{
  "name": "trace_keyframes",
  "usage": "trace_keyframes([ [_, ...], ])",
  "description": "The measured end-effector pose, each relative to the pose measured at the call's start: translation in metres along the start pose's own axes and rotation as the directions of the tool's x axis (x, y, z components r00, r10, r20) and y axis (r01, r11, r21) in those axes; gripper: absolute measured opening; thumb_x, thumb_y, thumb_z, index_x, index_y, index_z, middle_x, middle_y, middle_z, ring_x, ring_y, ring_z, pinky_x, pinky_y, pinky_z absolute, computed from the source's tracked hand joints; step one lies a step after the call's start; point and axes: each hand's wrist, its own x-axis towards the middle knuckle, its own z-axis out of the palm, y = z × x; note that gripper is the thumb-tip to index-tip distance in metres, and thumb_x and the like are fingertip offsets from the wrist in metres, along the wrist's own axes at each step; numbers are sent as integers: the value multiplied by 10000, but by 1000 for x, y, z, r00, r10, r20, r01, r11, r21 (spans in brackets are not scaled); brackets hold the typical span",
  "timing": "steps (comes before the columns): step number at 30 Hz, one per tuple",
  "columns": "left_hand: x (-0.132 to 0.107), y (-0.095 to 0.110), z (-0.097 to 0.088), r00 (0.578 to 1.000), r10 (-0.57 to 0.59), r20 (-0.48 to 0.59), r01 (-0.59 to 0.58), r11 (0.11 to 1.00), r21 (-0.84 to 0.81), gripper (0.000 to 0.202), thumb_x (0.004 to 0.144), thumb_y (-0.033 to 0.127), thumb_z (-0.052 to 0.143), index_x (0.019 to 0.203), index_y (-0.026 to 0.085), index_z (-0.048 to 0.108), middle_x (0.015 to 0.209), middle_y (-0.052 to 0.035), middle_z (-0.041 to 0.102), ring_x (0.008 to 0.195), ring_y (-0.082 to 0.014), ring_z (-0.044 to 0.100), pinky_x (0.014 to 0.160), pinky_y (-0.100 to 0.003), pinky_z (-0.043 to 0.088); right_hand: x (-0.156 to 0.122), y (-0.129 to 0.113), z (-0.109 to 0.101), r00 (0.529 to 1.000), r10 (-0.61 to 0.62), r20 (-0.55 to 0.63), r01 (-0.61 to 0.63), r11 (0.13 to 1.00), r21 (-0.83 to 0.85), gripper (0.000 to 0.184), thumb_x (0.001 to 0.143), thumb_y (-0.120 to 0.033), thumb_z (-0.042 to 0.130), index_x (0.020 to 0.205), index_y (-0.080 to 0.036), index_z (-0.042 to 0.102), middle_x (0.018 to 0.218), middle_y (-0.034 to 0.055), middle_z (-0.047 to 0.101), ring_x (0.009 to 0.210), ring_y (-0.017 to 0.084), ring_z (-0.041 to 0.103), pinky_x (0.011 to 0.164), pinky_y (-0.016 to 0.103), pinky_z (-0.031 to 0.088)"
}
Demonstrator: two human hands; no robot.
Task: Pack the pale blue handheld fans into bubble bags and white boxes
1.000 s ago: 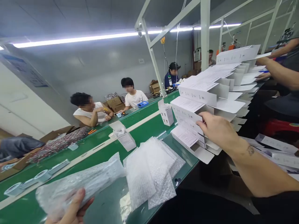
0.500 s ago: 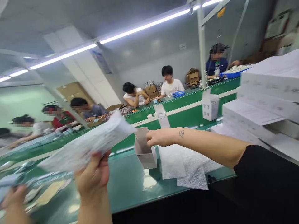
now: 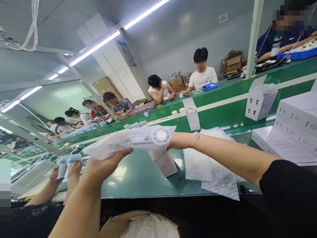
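My left hand (image 3: 106, 165) grips a bubble-wrap bag (image 3: 123, 140) from below, thumb along its near side. Through the film shows a pale device with a round, dark-dotted ring at the right end. The bag lies nearly level above a small open white box (image 3: 164, 163) and covers most of its mouth. My right hand (image 3: 176, 140) is at the box's upper right edge, its fingers curled down and partly hidden behind the bag. Empty-looking bubble-wrap bags (image 3: 214, 168) lie on the green bench under my right forearm.
Stacked white printed boxes (image 3: 297, 129) stand at right, near an open printed carton (image 3: 260, 102). Another open white box (image 3: 192, 117) is beyond my right hand. At left, a co-worker's hands (image 3: 65, 172) hold light-blue devices (image 3: 68, 162). A lined carton (image 3: 114, 224) sits below the bench edge.
The bag has swung from a slant to nearly level and moved right, over the box. My right hand stays by the box. The camera view has shifted left and down.
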Motion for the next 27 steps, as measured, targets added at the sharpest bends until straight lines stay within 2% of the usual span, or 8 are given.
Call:
trace_keyframes([
  [6,14,-9,-8,952,-215,219,141,940,309,341,580,435,683,829,202,685,876,-64,716,899,-308,660,859,-410,509,-10,-1,1,998,-10,70,18,994,-110,225,816,-127,639,1035,-173,670,1272,121,443,982,188,581,889,361,485],
  [9,21,7,-2,896,-119,427,-113,870,480,254,684,288,583,907,202,670,895,-42,694,892,-269,652,808,-370,500,-6,-4,10,994,-39,98,52,989,-137,256,827,-203,671,1082,-199,647,1287,100,392,992,170,569,928,349,468],
  [13,38,35,39,726,-39,687,-483,682,549,287,660,103,522,907,190,641,923,-71,640,890,-252,622,761,-325,469,2,-6,20,994,-95,62,101,989,-104,259,791,-257,727,1037,-206,667,1249,79,392,1092,200,518,1003,361,429],
  [15,46,33,58,699,-39,714,-500,687,527,285,679,119,536,943,188,620,962,-79,627,912,-248,612,777,-319,463,-1,-4,20,997,-72,27,74,993,-93,233,786,-251,730,1002,-188,670,1242,89,391,1095,210,515,1018,389,418],
  [19,39,4,75,640,-131,757,-364,816,449,338,689,161,565,1025,190,590,1031,-75,637,975,-248,602,818,-329,468,-17,-1,21,999,20,-26,-21,1000,-6,324,789,-287,726,1071,-180,609,1307,123,325,1055,194,543,1025,416,414],
  [22,19,-15,76,681,-100,726,-275,883,380,420,721,266,604,1131,188,552,1114,-94,623,1028,-262,589,855,-362,471,-24,-3,32,982,153,-108,-139,982,124,813,617,-370,846,1295,-209,427,1369,154,276,1296,283,373,1064,460,371],
  [24,5,-21,76,725,-51,687,-224,925,306,428,774,342,583,1176,205,533,1162,-95,619,1057,-258,582,882,-379,469,-23,-5,42,945,322,-54,-301,923,239,1099,481,-415,895,1378,-204,296,1378,175,303,1311,322,359,1044,488,385],
  [27,-20,-30,72,799,8,601,-224,932,286,352,802,398,576,1112,231,588,1182,-92,635,1102,-285,570,939,-436,449,-13,-6,51,859,477,188,-513,801,308,979,500,-447,862,1310,-187,379,1234,135,508,1096,312,550,914,479,479],
])
